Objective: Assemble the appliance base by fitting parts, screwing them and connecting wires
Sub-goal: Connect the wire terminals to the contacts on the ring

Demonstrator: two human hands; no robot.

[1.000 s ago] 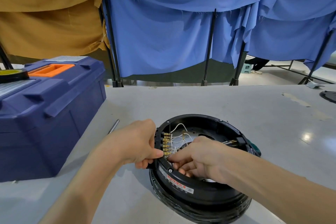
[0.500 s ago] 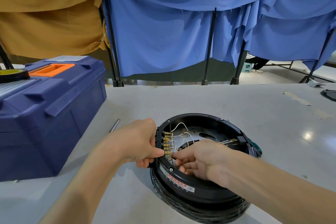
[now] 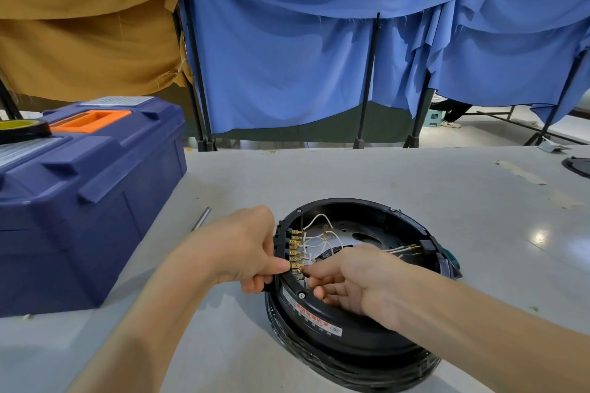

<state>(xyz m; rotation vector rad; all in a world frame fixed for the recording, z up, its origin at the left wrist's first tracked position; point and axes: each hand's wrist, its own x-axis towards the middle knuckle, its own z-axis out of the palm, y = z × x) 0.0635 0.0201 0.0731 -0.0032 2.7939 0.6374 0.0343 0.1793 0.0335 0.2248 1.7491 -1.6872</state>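
Observation:
A round black appliance base (image 3: 357,319) lies open side up on the grey table (image 3: 351,175). Inside its left wall runs a row of brass terminals (image 3: 295,249) with white wires (image 3: 319,233) looping over the metal floor. My left hand (image 3: 245,249) grips the outside of that wall, thumb pressing on the rim beside the terminals. My right hand (image 3: 348,277) reaches in from the right and pinches a brass wire connector against the lowest terminals. Two more loose wire ends (image 3: 405,249) lie at the right inside wall.
A big blue toolbox (image 3: 79,195) with an orange handle stands at the left, a tape roll (image 3: 22,129) on its lid. A thin metal rod (image 3: 201,218) lies on the table beside it. Blue and brown cloths hang behind. A dark round part (image 3: 578,166) sits at the far right edge.
My right hand has slid a little left and up toward the terminal row, fingertips now meeting the lowest terminals. My left hand keeps its grip on the base wall.

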